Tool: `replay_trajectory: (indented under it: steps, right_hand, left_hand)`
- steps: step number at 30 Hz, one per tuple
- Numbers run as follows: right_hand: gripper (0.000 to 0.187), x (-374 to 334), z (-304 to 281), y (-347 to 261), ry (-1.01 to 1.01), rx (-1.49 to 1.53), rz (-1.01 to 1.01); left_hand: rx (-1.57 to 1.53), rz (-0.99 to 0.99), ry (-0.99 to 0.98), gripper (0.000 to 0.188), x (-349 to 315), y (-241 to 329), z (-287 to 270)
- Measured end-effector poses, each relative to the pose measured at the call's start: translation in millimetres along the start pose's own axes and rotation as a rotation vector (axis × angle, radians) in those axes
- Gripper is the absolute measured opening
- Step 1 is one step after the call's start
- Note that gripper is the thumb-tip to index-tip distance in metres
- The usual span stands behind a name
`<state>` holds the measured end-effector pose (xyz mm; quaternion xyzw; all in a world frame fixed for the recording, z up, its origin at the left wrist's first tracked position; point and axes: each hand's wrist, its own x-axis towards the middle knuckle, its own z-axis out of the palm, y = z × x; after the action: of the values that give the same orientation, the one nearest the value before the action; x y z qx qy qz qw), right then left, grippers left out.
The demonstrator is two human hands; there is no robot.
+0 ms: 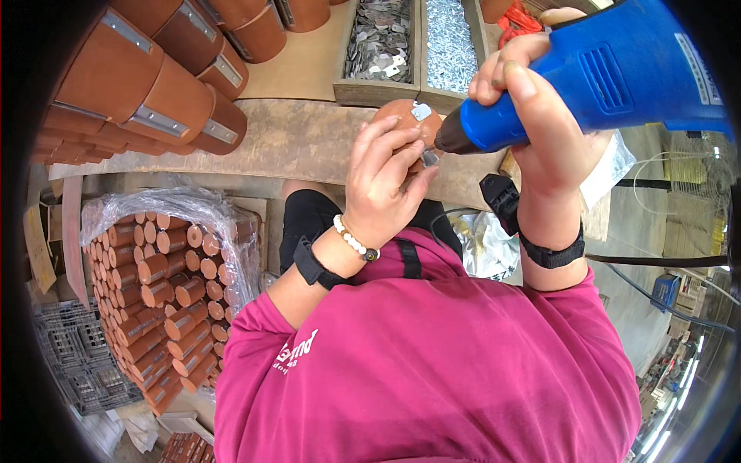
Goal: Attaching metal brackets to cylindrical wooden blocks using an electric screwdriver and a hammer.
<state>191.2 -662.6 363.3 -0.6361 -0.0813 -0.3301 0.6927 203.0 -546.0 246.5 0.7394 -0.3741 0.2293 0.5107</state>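
Observation:
My left hand [380, 176] is closed around a brown-orange cylinder [400, 113], its round end turned up. A small grey metal tab [421, 112] lies on that end, and a second metal tab [430, 157] shows by my fingertips. From the right, my right hand [544, 104] grips a blue power rivet gun [610, 73]. Its black nose points at the cylinder's edge beside my left fingers; whether it touches is hard to tell. The cylinder's lower part is hidden by my left hand.
Wooden trays hold flat metal tabs [378, 46] and silver rivets [451, 46] beyond the bench [293, 139]. Brown cylinders with metal strips [158, 85] are stacked at far left. A plastic-wrapped pile of cylinders [166, 285] stands below. Cables [656, 261] run at right.

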Motion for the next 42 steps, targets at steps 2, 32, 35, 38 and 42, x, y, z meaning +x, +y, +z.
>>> replay_trajectory:
  steps: [2,32,35,38,42]
  right_hand:
    - [0.047,0.3,0.1,1.3,-0.013,0.034,-0.033]
    - [0.044,-17.4,-119.5,-22.8,0.285,0.201,-0.103]
    - [0.042,-31.4,-150.0,-23.9,0.46,-0.029,-0.07]
    - [0.039,-44.0,-180.2,-22.0,0.601,-0.09,0.0]
    - [0.035,-58.4,-211.3,-13.1,0.755,-0.155,0.1]
  left_hand:
    - [-0.015,0.0,-0.005,0.029,0.5,0.0,-0.2]
    - [0.055,0.035,0.01,0.025,5.1,3.1,-1.1]
    - [0.059,0.02,-0.024,0.03,4.3,2.2,-1.4]
    - [0.061,-0.036,-0.019,0.039,8.5,8.0,-6.3]
    - [0.115,-0.043,-0.034,0.052,8.7,4.0,-10.4]
